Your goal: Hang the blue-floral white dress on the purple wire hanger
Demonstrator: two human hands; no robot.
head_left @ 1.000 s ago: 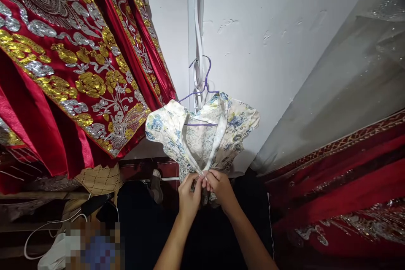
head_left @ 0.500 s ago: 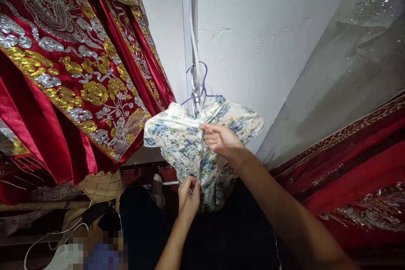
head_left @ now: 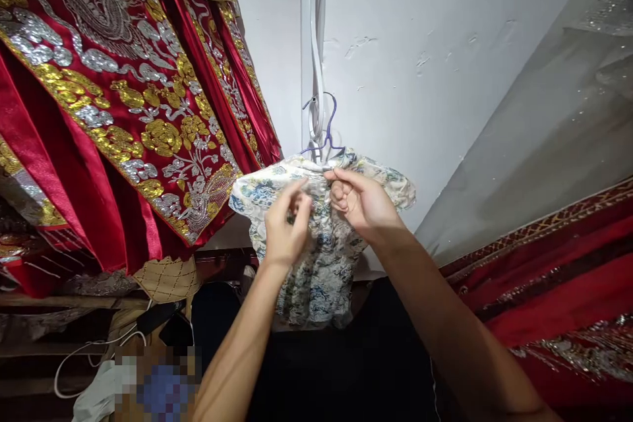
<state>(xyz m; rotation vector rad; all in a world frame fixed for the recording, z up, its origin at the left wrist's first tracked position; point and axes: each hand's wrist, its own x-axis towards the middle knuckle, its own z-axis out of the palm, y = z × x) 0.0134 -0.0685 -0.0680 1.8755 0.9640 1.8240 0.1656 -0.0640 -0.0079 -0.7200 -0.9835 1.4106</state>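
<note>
A short-sleeved blouse with a blue, yellow and white floral print hangs on a purple wire hanger against the wall. My right hand pinches the blouse's neckline at the front, just below the hanger, with its other fingers curled. To its left, my left hand is raised in front of the blouse's chest. Its thumb and forefinger are bent and a little apart, slightly blurred, with no cloth seen between them.
White straps hang down the wall above the hanger. On the left hangs a red garment with gold and silver sequin embroidery. Red beaded fabric and a sheer covering are on the right. A white cable lies at lower left.
My left hand has let go of the blouse's lower front and risen to chest height. My right hand has moved slightly up to the neckline, and the blouse front hangs lower and straighter.
</note>
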